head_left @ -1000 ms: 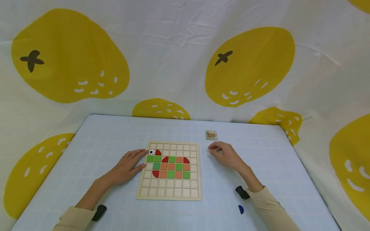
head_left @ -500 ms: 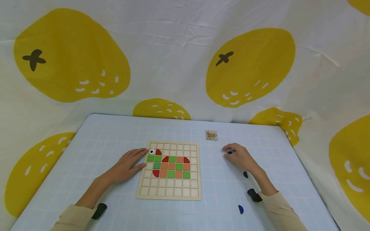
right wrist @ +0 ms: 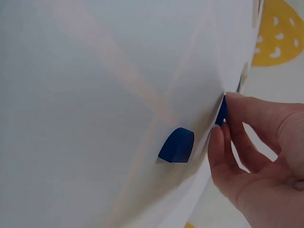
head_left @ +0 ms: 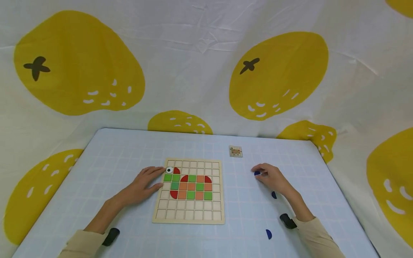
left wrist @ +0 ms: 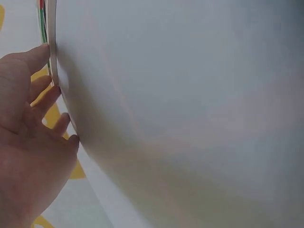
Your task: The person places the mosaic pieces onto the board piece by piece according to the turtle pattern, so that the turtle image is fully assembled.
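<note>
A square wooden grid board (head_left: 189, 215) lies on the table, with green, orange and red tiles and a round eye tile (head_left: 169, 170) set in its cells. My left hand (head_left: 142, 186) rests at the board's left edge, fingers nearly straight and fingertips right at the rim. To the right of the board, my right hand (head_left: 272, 178) pinches a dark blue half-round piece (right wrist: 222, 111) between thumb and fingers, close over the table. A second blue half-round piece (head_left: 274, 195) lies under that wrist, also showing in the right wrist view. A third blue piece (head_left: 269, 234) lies nearer the front.
A small picture card (head_left: 236, 151) printed with a grid pattern lies behind the board, to its right. The pale blue table (head_left: 129, 147) ends at the back against a white curtain (head_left: 187, 71) with yellow fruit prints. Each wrist wears a dark camera.
My right hand has moved right, away from the board's side, and now pinches a blue piece. The blue piece under that wrist has come into view. My left hand and the board stay put.
</note>
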Action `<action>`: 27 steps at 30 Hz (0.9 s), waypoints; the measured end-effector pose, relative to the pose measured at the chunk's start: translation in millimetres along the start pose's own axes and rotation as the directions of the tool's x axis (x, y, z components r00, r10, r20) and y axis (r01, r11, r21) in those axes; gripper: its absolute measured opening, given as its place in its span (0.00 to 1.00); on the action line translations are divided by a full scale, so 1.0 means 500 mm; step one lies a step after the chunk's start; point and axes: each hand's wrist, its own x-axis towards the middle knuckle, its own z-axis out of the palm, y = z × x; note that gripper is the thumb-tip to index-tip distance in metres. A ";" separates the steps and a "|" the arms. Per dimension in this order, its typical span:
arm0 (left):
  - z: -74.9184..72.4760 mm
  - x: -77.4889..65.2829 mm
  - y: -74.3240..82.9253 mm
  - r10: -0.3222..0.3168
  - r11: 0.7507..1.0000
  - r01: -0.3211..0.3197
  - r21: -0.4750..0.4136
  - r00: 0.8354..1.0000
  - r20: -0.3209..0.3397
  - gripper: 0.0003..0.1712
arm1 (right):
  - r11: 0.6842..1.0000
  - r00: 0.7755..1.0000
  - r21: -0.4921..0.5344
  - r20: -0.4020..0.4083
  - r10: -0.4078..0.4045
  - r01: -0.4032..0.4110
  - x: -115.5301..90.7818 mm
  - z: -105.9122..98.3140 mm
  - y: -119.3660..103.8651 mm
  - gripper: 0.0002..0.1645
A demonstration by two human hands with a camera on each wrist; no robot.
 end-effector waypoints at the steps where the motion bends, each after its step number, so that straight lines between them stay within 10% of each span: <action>1: -0.001 0.000 0.001 -0.007 1.000 0.007 -0.011 1.000 0.008 0.34 | 1.000 1.000 -0.003 -0.001 -0.001 0.001 -0.001 0.000 0.001 0.14; 27: -0.001 -0.007 -0.003 -0.012 1.000 0.012 0.007 0.999 0.040 0.35 | 0.999 0.999 -0.030 -0.005 0.035 -0.035 -0.003 0.007 0.007 0.07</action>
